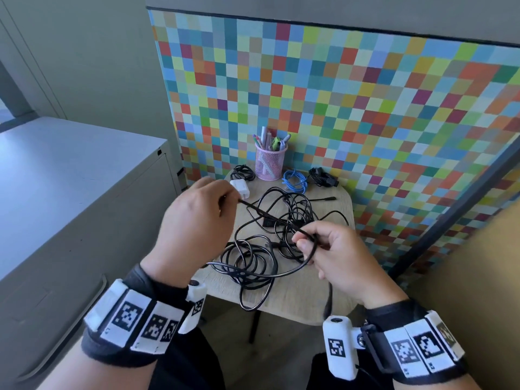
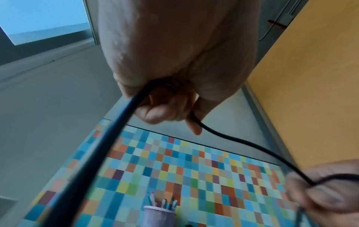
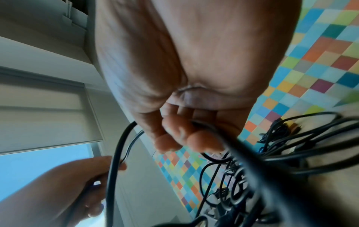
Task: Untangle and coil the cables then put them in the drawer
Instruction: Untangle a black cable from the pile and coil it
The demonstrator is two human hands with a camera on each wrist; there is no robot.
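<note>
Both forearms end in black sleeves [image 1: 132, 280] that stop at the wrist, leaving the left hand [image 1: 194, 220] and the right hand [image 1: 340, 254] bare. Just behind each sleeve cuff sits a black strap carrying white blocks printed with black square markers [image 1: 128, 315]. Beside the left strap a small white camera housing [image 1: 195, 302] bears one marker. Beside the right strap a larger rounded white housing [image 1: 339, 347] shows a dark lens on top, one marker, and a bolted black bracket [image 1: 365, 337].

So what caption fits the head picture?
Both hands, left and right, stretch a black cable above the tangle.
</note>
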